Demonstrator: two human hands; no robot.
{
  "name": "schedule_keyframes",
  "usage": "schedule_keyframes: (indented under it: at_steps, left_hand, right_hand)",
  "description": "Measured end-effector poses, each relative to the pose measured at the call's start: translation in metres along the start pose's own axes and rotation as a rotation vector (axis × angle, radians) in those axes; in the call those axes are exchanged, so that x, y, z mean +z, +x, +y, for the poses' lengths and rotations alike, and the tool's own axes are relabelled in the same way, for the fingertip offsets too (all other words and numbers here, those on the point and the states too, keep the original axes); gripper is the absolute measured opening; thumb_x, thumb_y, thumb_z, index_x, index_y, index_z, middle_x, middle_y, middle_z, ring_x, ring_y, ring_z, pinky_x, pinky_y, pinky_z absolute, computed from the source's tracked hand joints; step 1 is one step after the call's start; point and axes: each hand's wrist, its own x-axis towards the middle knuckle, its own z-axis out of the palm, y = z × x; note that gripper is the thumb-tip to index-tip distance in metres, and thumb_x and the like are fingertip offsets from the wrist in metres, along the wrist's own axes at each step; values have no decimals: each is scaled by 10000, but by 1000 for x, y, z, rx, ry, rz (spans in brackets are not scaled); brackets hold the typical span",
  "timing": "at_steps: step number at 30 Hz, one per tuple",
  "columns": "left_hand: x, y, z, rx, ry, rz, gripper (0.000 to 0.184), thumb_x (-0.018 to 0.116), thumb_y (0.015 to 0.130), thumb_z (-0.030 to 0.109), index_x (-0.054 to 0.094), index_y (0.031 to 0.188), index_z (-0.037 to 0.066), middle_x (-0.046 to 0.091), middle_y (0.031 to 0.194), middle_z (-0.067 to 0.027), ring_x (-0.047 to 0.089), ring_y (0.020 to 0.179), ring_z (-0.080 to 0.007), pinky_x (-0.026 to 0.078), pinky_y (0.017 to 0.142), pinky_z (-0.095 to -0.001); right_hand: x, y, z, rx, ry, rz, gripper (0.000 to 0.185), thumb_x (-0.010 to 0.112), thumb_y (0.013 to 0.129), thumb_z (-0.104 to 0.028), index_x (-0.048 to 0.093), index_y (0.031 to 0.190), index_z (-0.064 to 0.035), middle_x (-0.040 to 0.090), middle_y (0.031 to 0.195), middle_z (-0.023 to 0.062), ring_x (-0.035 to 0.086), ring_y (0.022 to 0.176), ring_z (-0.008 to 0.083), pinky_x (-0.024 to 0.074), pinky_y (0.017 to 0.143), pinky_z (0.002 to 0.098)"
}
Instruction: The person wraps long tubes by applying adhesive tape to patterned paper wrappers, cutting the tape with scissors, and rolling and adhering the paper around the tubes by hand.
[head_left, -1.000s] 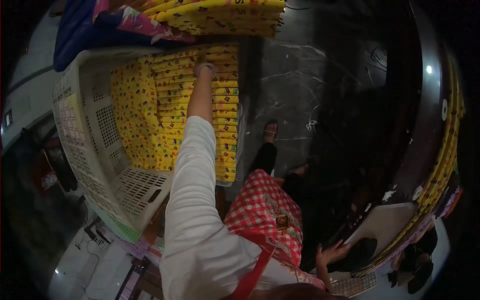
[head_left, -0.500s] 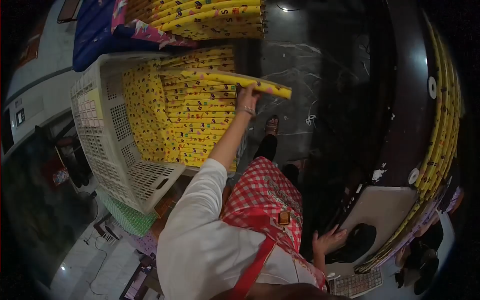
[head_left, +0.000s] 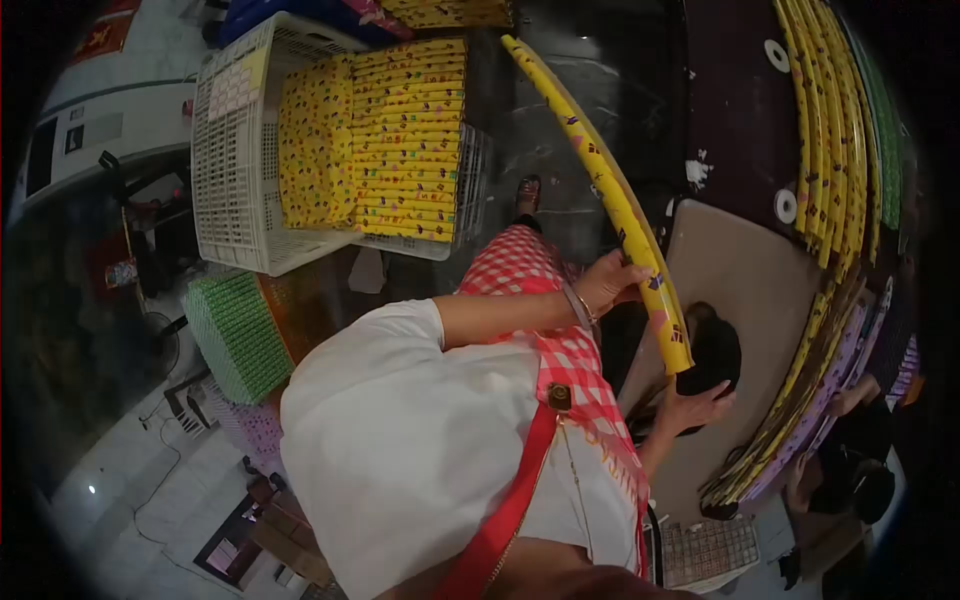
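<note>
Currently, we are holding a long yellow printed roll (head_left: 605, 185), left hand (head_left: 606, 285) wrapped near its lower edge, right hand (head_left: 692, 406) just below, fingers spread, far end above open dark marble floor (head_left: 625, 100)

I see one camera, worn on the head, facing forward and down; wide, dark-cornered view. Shirt (head_left: 400, 430) close below; crate (head_left: 225, 190) left, table (head_left: 725, 120) right, farther off.

Dark tabletop (head_left: 730, 95), 2 white rings (head_left: 785, 193), beige board (head_left: 735, 240), yellow rolls (head_left: 825, 130) along one side
</note>
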Motion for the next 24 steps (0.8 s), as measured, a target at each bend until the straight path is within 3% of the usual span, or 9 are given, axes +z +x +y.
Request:
schedule_keyframes:
  at_steps: [3, 4, 8, 12, 16, 18, 19, 23, 24]
  left_hand:
    - [28, -14, -46, 11, 74, -70, 362, 648, 775, 187, 479, 1047, 18, 580, 949, -76, 592, 855, -182, 504, 767, -326]
    - [36, -15, -55, 7, 83, -74, 362, 648, 775, 187, 479, 1047, 18, 580, 949, -76, 592, 855, -182, 504, 767, -326]
    - [56, -14, -88, -41, 272, -128, 327, 651, 768, 140, 504, 1023, -3, 591, 934, -79, 600, 842, -183, 511, 748, -303]
    - [78, -10, -107, -134, 485, -199, 376, 648, 779, 140, 468, 1083, 11, 559, 998, -62, 560, 901, -142, 481, 792, -265]
    - [103, 4, -129, -199, 508, -314, 409, 649, 778, 154, 437, 1098, 15, 542, 999, -50, 543, 914, -138, 474, 792, -262]
    - [114, 9, -145, -179, 536, -372, 405, 646, 779, 151, 439, 1100, 16, 539, 1001, -48, 542, 904, -137, 470, 790, -263]
    - [120, 11, -151, -143, 548, -420, 401, 644, 781, 148, 441, 1101, 17, 537, 1003, -45, 541, 894, -135, 466, 788, -264]
    - [135, 21, -177, -249, 629, -510, 383, 633, 779, 112, 456, 1104, 11, 536, 1017, -35, 515, 920, -110, 444, 801, -253]
    - [138, 20, -182, -227, 628, -532, 385, 628, 778, 95, 455, 1110, 5, 536, 1026, -37, 511, 930, -108, 438, 814, -255]
  right_hand:
    - [12, -13, 51, 221, -193, -372, 914, 614, 699, -531, 171, 1370, -95, 185, 1381, 203, 235, 1237, 389, 220, 968, 545]
    - [26, -21, 74, 78, 14, -276, 836, 598, 731, -458, 182, 1368, -112, 230, 1363, 175, 278, 1213, 367, 264, 952, 521]
    - [56, -31, 84, 96, -106, -65, 623, 536, 808, -268, 236, 1349, -197, 317, 1301, 113, 351, 1166, 286, 350, 918, 428]
    - [65, -46, 90, 42, -191, 14, 632, 526, 817, -367, 232, 1351, -200, 304, 1316, 98, 348, 1182, 252, 367, 919, 402]
    - [-19, -31, 51, 103, -2, -146, 632, 497, 835, -355, 214, 1354, -129, 266, 1356, 113, 306, 1235, 266, 307, 993, 367]
    - [7, -42, 90, 283, 523, -101, 589, 482, 848, -310, 237, 1344, -107, 266, 1353, 130, 306, 1234, 268, 310, 989, 359]
    - [6, -35, 97, 342, 783, 209, 485, 464, 865, -255, 335, 1298, -79, 342, 1305, 149, 378, 1182, 263, 347, 942, 356]
    - [-107, -2, 106, 705, 713, 258, 355, 493, 856, -181, 460, 1185, -52, 463, 1185, 140, 462, 1087, 257, 385, 880, 352]
    - [-124, 8, 100, 494, 557, 199, 311, 514, 843, -155, 488, 1133, -45, 497, 1119, 133, 484, 1039, 268, 398, 855, 356]
